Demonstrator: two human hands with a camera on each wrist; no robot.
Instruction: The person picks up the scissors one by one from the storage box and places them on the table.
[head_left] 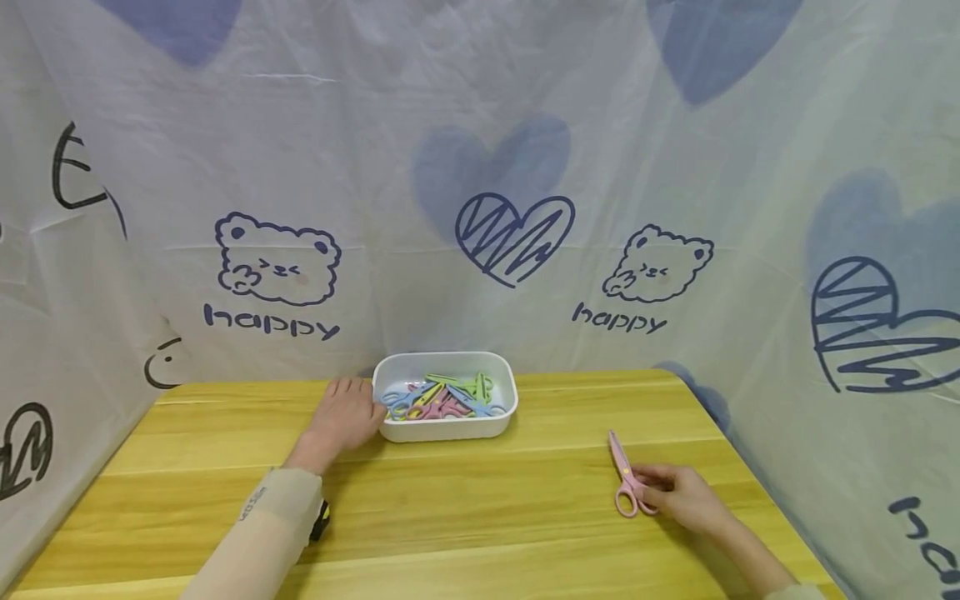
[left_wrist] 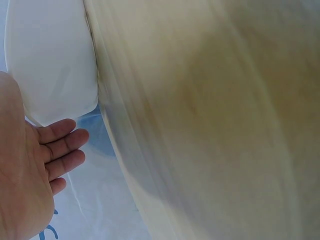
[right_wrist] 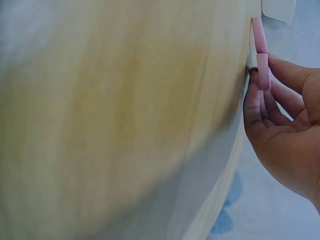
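Observation:
My right hand (head_left: 682,498) pinches a pair of pink scissors (head_left: 626,472) by the handle side, low over the right part of the table. The blades point away from me. In the right wrist view, thumb and fingers lie on either side of the pink scissors (right_wrist: 263,72). My left hand (head_left: 347,415) is at the left end of a white tray (head_left: 450,430), its thumb side touching the rim. Its fingers (left_wrist: 67,145) look extended in the left wrist view. Several blue, pink, green and yellow scissors (head_left: 438,408) lie jumbled in the tray.
The wood-grain table (head_left: 480,500) reaches back to a white curtain (head_left: 390,208) printed with hearts and bears. A black and yellow object (head_left: 321,521) is partly hidden by my left forearm. The tray stands at the table's back edge.

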